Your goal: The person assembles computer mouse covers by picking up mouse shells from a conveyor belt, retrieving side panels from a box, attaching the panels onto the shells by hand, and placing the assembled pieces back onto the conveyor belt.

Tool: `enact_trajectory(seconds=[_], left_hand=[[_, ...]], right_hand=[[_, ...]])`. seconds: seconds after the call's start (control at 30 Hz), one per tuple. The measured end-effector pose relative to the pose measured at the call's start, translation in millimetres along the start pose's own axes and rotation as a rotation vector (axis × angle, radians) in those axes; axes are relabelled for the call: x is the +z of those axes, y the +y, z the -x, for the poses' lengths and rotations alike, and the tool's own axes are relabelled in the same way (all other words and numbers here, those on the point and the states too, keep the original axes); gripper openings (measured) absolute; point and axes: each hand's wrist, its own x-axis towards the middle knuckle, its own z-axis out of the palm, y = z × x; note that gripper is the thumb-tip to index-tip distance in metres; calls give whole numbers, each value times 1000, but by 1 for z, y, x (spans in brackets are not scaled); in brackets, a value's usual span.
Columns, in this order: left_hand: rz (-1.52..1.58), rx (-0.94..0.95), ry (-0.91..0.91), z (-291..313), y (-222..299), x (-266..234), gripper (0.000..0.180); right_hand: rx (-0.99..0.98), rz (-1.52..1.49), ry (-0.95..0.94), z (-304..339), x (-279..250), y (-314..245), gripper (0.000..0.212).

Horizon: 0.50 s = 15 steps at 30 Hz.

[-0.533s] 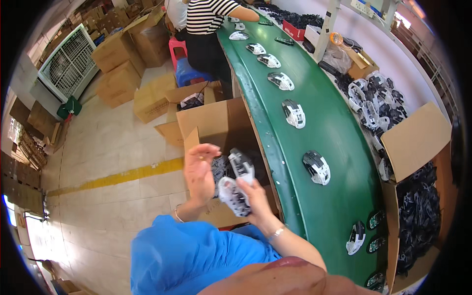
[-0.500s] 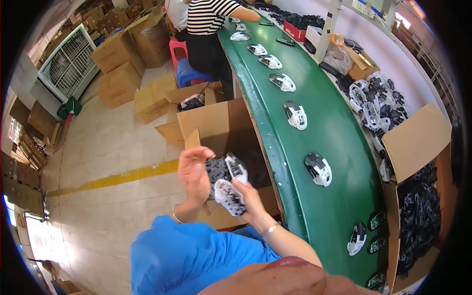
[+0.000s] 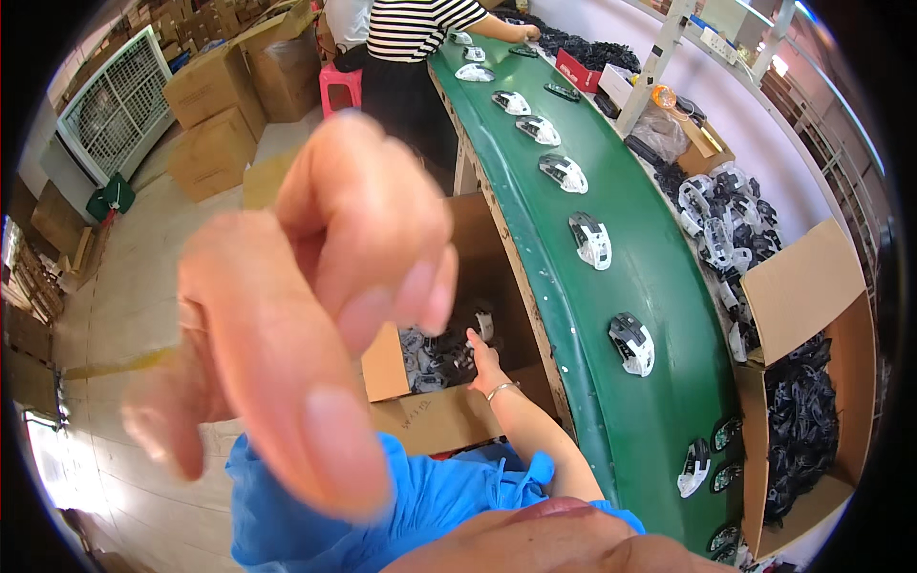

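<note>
My left hand (image 3: 325, 296) is raised close to the camera, large and blurred. Its fingers are bent, the thumb stands apart from them, and nothing shows in it. Lower down, my right hand (image 3: 487, 368) is over an open cardboard box (image 3: 430, 420) beside the belt. It appears to hold a white and black computer mouse shell (image 3: 485, 327) that shows just past the thumb; the fingers on its palm side are partly hidden. Grey and dark plastic parts (image 3: 420, 358) lie in the box.
Black-and-white mouse shells (image 3: 632, 346) lie in a line along the green conveyor belt (image 3: 659, 277). To the right are a pile of shells (image 3: 731, 224) and a carton of black parts (image 3: 802, 430). A person in a striped top (image 3: 415, 29) works at the far end.
My left hand has come up from beside the shells toward the camera. My right hand has moved slightly right and up over the box, its shell now farther from me.
</note>
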Motion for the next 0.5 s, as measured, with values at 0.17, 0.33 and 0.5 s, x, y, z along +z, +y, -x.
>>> enact_trajectory(seconds=[0.17, 0.33, 0.5], left_hand=[[-2, -267, -200, -22, 33, 7, 24], [85, -453, -80, -34, 8, 32, 25], [137, -683, 29, -49, 5, 123, 34]], right_hand=[[-230, 109, 47, 4, 21, 26, 59], [-487, 275, -166, 53, 46, 37, 43], [-462, 272, -344, 175, -13, 70, 33]])
